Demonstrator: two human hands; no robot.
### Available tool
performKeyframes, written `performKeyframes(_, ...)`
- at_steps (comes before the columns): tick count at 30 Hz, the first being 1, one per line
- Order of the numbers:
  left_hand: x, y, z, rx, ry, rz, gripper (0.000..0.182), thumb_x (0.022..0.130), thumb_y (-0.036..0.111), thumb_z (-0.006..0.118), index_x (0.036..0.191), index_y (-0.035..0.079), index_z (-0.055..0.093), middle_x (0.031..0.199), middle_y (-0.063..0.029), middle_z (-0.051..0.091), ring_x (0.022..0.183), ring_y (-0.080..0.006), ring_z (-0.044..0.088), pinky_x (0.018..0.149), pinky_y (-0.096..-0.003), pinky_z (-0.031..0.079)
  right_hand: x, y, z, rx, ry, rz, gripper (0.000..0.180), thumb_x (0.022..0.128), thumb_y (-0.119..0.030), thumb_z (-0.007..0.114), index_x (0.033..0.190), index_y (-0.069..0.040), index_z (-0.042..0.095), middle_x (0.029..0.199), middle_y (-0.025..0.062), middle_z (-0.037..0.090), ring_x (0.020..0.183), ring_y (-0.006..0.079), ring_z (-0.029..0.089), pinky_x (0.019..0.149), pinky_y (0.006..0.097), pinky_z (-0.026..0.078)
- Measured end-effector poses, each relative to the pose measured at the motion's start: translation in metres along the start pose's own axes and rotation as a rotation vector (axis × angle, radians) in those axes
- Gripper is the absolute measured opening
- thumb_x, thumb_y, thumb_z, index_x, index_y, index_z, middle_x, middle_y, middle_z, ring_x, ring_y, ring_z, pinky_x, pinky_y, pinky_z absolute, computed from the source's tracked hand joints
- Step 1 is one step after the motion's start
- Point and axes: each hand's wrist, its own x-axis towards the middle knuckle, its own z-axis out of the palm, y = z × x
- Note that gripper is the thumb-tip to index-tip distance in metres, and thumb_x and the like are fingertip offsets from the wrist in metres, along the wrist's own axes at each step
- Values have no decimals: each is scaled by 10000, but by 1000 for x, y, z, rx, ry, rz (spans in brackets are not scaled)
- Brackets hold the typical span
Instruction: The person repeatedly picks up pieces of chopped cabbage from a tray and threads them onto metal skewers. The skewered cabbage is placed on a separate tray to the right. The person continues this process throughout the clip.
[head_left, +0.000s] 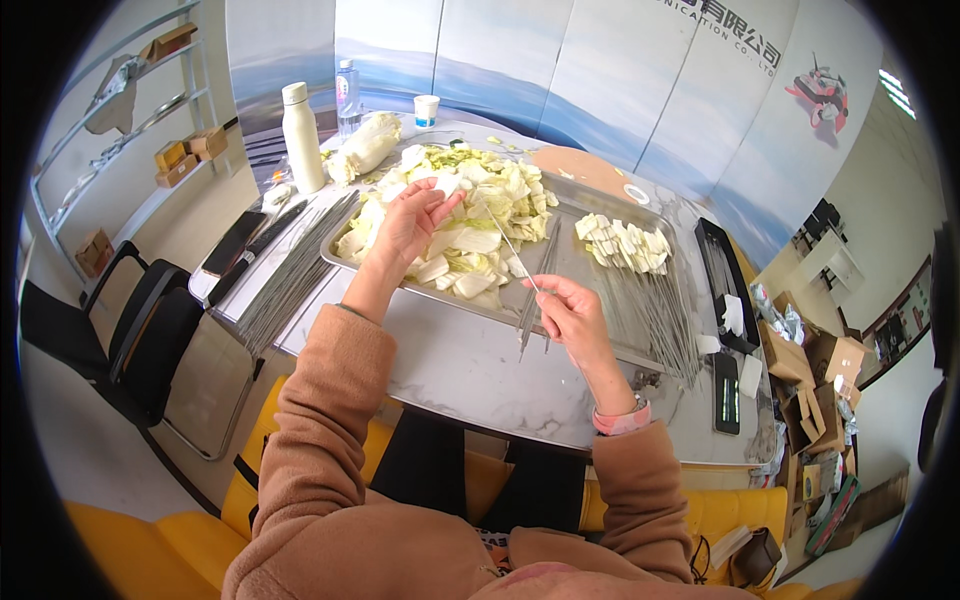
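Note:
My left hand (415, 214) is raised over a heap of cut napa cabbage (480, 247), its fingers closed on a pale piece of cabbage leaf (448, 184). In my right hand (568, 311) is a thin metal skewer (504, 237), slanting up to the left with its tip apart from that piece. The heap fills the left part of a stainless steel tray (592, 196). Several bare skewers (551, 251) lie on the tray near my right hand. At the tray's right, cabbage pieces (622, 244) are threaded on skewers (667, 326) whose ends point toward me.
Left of the tray lie a skewer bundle (300, 262), a knife (255, 251) and a phone (234, 241). Behind stand a white bottle (301, 139), a water bottle (348, 101), a whole cabbage (367, 148) and a paper cup (426, 111). A black box (726, 285) and another phone (726, 394) are at right.

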Motion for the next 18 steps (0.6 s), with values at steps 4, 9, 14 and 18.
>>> performKeyframes(4, -5, 3, 12, -54, 37, -58, 89, 860, -43, 556, 938, 0, 547, 855, -78, 589, 972, -295, 644, 915, -338, 549, 0, 2, -3, 65, 16, 33, 214, 916, -52, 512, 1100, 34, 580, 575, -56, 425, 446, 6, 302, 393, 188, 211)
performKeyframes(9, 1, 2, -4, -48, 25, -54, 78, 856, 10, 620, 913, -21, 575, 922, -121, 630, 1029, -337, 623, 895, -343, 557, -1, 0, 3, 23, 23, 23, 248, 939, -57, 497, 1160, 18, 580, 583, -60, 414, 454, 9, 316, 393, 189, 227)
performKeyframes(14, -1, 0, 6, -1, 116, -46, 69, 871, 24, 605, 902, -31, 577, 862, -103, 624, 948, -260, 656, 840, -316, 583, -4, 0, 3, -103, -8, -23, 356, 931, -56, 517, 1283, -18, 546, 602, -78, 412, 480, 20, 350, 431, 197, 286)
performKeyframes(18, -2, -1, 6, 27, 114, -32, 89, 887, 41, 598, 900, -45, 584, 880, -108, 628, 939, -273, 661, 828, -306, 585, -5, 1, 2, -168, -50, -19, 367, 925, -59, 524, 1289, -27, 548, 610, -81, 421, 500, 19, 367, 449, 200, 310)
